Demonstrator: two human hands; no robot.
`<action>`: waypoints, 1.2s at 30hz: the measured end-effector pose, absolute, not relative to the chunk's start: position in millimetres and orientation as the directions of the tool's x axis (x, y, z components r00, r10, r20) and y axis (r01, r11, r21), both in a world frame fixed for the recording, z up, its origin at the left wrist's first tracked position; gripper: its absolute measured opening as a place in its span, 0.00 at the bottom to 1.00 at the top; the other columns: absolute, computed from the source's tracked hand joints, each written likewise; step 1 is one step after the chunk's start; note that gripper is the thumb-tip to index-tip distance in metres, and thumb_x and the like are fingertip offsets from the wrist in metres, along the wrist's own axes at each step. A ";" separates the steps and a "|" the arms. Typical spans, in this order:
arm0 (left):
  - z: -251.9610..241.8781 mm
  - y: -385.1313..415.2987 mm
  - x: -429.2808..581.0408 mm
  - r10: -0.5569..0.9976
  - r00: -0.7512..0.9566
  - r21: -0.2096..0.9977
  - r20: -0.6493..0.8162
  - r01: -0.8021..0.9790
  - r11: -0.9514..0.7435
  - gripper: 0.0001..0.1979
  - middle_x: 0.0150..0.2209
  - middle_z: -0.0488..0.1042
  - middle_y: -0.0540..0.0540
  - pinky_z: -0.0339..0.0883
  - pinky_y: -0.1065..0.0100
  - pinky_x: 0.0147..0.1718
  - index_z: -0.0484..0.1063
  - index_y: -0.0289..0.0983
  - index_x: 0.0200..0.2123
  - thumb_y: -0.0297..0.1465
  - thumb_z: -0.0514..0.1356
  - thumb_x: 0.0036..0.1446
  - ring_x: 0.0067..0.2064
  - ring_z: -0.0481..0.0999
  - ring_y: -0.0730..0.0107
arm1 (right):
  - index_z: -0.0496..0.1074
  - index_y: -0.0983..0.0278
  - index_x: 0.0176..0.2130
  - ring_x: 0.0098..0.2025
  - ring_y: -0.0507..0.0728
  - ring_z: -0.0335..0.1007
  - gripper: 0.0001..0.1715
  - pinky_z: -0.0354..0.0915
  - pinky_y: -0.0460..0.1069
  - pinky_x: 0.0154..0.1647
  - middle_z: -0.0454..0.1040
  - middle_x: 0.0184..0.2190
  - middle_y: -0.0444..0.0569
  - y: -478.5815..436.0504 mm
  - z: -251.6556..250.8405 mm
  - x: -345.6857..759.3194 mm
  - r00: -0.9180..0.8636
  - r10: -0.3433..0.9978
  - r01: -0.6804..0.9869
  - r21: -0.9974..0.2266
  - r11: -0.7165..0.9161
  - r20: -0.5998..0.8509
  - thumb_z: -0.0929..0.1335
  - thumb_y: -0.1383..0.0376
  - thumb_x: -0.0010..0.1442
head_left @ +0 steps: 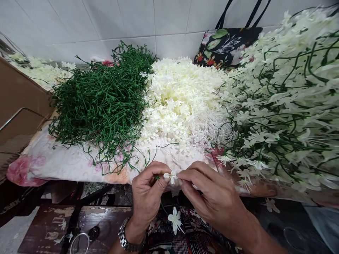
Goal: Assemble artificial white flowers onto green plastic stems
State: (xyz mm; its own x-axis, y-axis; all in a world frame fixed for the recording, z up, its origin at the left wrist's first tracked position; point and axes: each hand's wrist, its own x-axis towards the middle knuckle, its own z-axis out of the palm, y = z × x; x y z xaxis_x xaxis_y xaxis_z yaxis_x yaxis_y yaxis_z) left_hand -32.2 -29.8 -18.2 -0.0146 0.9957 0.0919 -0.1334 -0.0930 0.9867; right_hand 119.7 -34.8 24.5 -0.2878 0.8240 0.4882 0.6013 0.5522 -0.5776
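Note:
My left hand [149, 190] pinches a green artificial stem [157, 177] between thumb and forefinger. A small white artificial flower [172, 176] sits between the fingertips of both hands. My right hand [205, 187] has its thumb and forefinger closed at the flower's right side. Below the hands, a finished-looking white flower [175, 220] with thin stamens hangs over my lap. Ahead lie a heap of green stems [97, 102], a pile of loose white petals [174, 95] and a patch of thin white stamens [212, 127].
Assembled white flowers on stems [291, 120] are heaped high at the right. A floral black bag [225, 46] leans on the tiled wall [132, 17]. A cardboard box [22, 91] stands at the left. The flowered cloth [66, 160] covers the table. A brown wooden bench [45, 225] is lower left.

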 end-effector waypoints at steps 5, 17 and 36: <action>-12.9 -31.1 -30.6 0.963 0.012 0.963 0.268 0.004 -0.268 0.05 0.27 0.72 0.48 0.64 0.71 0.29 0.76 0.39 0.30 0.24 0.61 0.52 0.31 0.70 0.70 | 0.71 0.69 0.30 0.28 0.52 0.62 0.12 0.62 0.47 0.28 0.66 0.24 0.48 -36.6 20.6 117.8 -0.297 0.816 0.613 -0.555 0.561 0.497 0.61 0.73 0.61; -8.5 -33.7 -31.1 0.872 0.176 0.817 0.457 0.305 -0.490 0.13 0.29 0.73 0.48 0.66 0.72 0.30 0.73 0.38 0.35 0.16 0.55 0.52 0.31 0.72 0.72 | 0.69 0.69 0.28 0.26 0.51 0.58 0.12 0.58 0.46 0.25 0.63 0.22 0.46 -35.0 15.5 120.6 -0.313 0.855 0.592 -0.619 0.516 0.413 0.60 0.74 0.60; -9.4 -34.4 -22.8 0.996 0.049 0.978 0.070 -0.198 -0.059 0.04 0.24 0.72 0.50 0.64 0.76 0.27 0.74 0.36 0.26 0.27 0.63 0.51 0.27 0.69 0.75 | 0.67 0.68 0.46 0.41 0.55 0.68 0.14 0.68 0.49 0.40 0.71 0.38 0.53 -38.1 13.7 127.4 -0.312 0.843 0.511 -0.671 0.538 0.439 0.66 0.67 0.59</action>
